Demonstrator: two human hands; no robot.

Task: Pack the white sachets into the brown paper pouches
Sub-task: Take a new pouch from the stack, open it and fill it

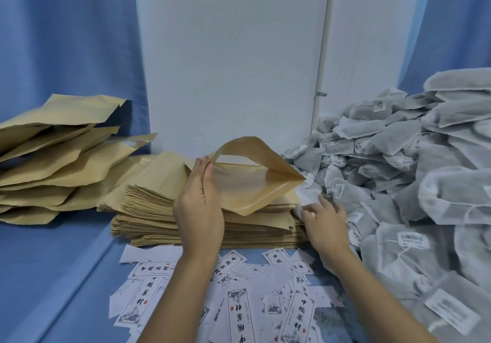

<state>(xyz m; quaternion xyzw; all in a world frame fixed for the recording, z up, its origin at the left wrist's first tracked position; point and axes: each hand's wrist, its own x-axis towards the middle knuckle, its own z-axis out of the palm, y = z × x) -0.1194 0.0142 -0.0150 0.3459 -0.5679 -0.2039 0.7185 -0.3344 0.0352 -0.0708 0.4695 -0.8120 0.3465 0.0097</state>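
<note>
Packing midway at best, judging by the heaps. Held up over the middle of the tabletop (53, 263): one brown paper pouch (252, 180), mouth bowed wide, pinched at its left lip by the left hand (198, 209), fingers (209, 169) and thumb clamped on the paper. Nothing visible inside it yet. Stretched toward the right edge, the right hand (325, 220), fingers apart and laid on the nearest white sachets (425, 183), clasping none as far as can be told. Done so far, seemingly: a slumped heap of puffed pouches (53, 156) at the left edge, about eight showing, more perhaps cut off by the frame. Left to do: plenty. Directly under the held pouch, a thick stack of flat pouches (148, 209) — far too many layers to count, dozens surely. Along the right edge, sachets piled high — dozens again, no exact tally possible. Scattered at the near edge, printed paper labels (239, 302), twenty or so, overlapping.
</note>
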